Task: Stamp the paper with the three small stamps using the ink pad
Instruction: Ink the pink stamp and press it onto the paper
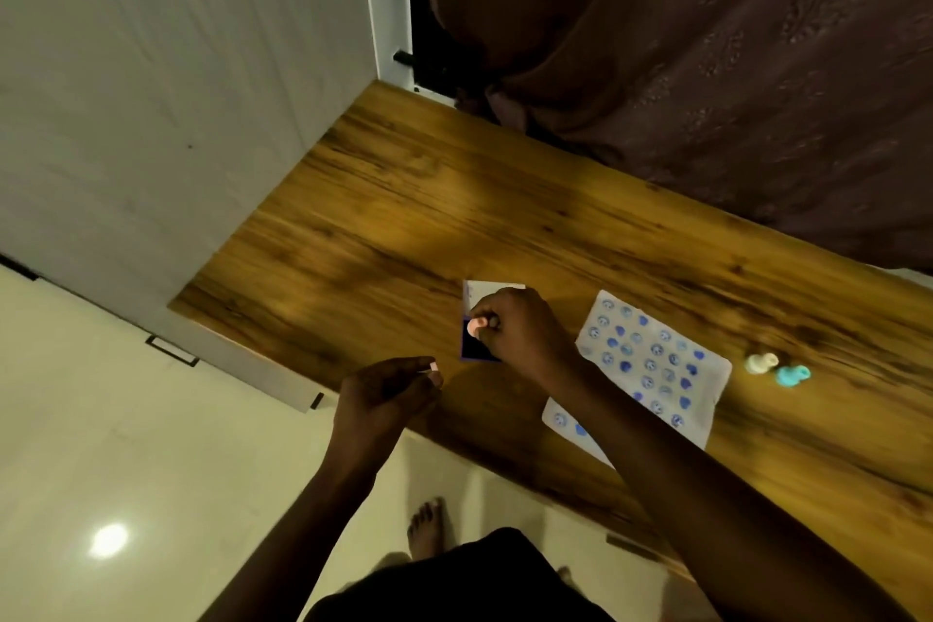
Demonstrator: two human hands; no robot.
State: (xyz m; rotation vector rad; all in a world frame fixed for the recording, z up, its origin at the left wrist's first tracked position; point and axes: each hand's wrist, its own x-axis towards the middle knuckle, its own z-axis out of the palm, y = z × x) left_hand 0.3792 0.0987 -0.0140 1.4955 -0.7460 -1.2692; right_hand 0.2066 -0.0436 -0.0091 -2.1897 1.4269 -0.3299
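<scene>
My right hand [520, 331] pinches a small pink stamp [474, 326] and holds it face down on the dark blue ink pad [478, 351], whose open lid [471, 292] lies just beyond. My left hand [386, 391] hovers at the table's near edge, its fingertips closed on a small pale pink piece [432, 365] that looks like a cap. The white paper [707, 386], covered with several blue stamp prints, lies to the right of the pad. A white stamp [761, 363] and a teal stamp [793, 375] rest on the table right of the paper.
The wooden table [404, 217] runs diagonally, with a white wall panel [176, 91] on its left and a brown curtain [707, 40] behind it. The pale tiled floor [151, 470] and a bare foot [426, 528] show below the table's edge.
</scene>
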